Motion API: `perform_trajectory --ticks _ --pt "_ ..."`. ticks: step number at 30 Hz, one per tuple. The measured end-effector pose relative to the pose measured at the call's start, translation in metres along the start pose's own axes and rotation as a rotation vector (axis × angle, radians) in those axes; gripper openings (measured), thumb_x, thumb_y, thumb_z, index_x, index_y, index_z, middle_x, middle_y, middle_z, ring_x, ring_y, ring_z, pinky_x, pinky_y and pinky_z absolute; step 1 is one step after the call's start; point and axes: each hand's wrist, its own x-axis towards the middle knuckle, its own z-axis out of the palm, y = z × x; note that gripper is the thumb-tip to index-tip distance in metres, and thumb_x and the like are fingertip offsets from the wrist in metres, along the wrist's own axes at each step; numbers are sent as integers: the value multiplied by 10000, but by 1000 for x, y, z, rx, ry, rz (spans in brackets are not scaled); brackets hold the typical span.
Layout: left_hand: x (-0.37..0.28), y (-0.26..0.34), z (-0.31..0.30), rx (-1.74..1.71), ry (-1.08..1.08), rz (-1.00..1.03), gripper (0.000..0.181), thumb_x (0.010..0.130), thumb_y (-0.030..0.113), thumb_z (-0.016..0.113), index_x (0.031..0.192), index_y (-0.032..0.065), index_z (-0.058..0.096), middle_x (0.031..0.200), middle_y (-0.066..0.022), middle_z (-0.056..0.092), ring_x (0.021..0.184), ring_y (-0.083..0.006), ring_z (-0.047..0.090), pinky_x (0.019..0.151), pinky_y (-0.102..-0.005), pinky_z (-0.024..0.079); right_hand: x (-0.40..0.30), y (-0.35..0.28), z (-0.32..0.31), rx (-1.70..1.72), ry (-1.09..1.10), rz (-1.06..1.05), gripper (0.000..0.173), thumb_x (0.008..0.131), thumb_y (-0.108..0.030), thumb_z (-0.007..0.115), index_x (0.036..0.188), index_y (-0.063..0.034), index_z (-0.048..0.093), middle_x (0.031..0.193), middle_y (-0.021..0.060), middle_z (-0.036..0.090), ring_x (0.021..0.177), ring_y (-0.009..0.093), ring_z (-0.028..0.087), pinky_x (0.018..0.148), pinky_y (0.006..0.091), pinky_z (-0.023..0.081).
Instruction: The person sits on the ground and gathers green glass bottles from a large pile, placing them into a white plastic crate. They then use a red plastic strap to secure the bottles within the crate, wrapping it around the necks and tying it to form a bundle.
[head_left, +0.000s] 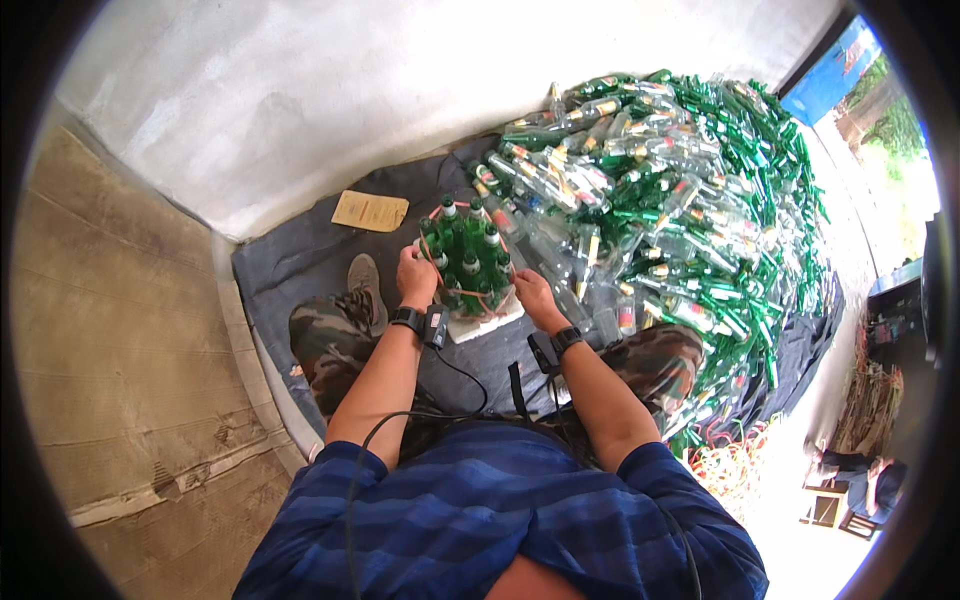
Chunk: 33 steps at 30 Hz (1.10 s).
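Note:
A bundle of several green glass bottles (469, 259) stands upright on a white pad (487, 324) before me. A thin reddish band (430, 251) runs loosely about the bottles, near their necks and lower down. My left hand (416, 276) is at the bundle's left side, its fingers closed on the band. At the right side my right hand (534, 294) pinches the band between thumb and fingers. Both wrists wear black straps with small devices and cables. The far side of the band is partly hidden by the bottles.
A big heap of green and clear bottles (660, 187) lies close on the right. Behind the bundle, a yellowish paper (370, 211) rests on the black sheet (300, 262), near a white wall. Tangled coloured bands (727, 469) lie lower right. Another person sits far right.

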Motion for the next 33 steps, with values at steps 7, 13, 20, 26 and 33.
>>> perform_trajectory --ticks 7,13,20,26,33 --pt "-84 -11 -3 59 -259 152 385 815 127 635 1196 74 617 1014 -176 684 991 -386 643 856 -468 499 -30 -40 -9 -55 52 -98 245 876 -179 553 975 -11 702 798 87 657 742 175 604 685 325 480" --pt "-86 -25 14 162 -83 268 408 850 246 720 1173 29 595 1091 -192 648 1059 -412 604 857 -489 501 -50 -75 -9 -279 52 -171 308 904 -247 466 969 -69 708 1014 224 691 992 423 645 893 477 496" --pt "-60 -32 13 242 -177 353 392 896 272 695 1158 6 577 1092 -218 660 1049 -423 614 893 -501 504 -72 -77 -1 -388 64 -175 247 932 -241 500 930 -54 663 980 213 683 948 425 642 822 513 499" --pt "-92 10 -4 425 -270 102 449 886 312 685 1203 15 574 1080 -246 681 1025 -440 639 893 -515 509 -73 -60 -5 -363 76 -151 282 943 -260 471 961 -64 672 971 212 691 937 433 648 838 506 505" --pt "-118 2 8 246 -304 421 491 941 410 604 1221 10 555 943 -285 683 896 -460 656 758 -533 513 -74 -66 -1 -351 59 -168 296 945 -262 463 953 -60 679 961 224 688 946 434 646 841 505 507"
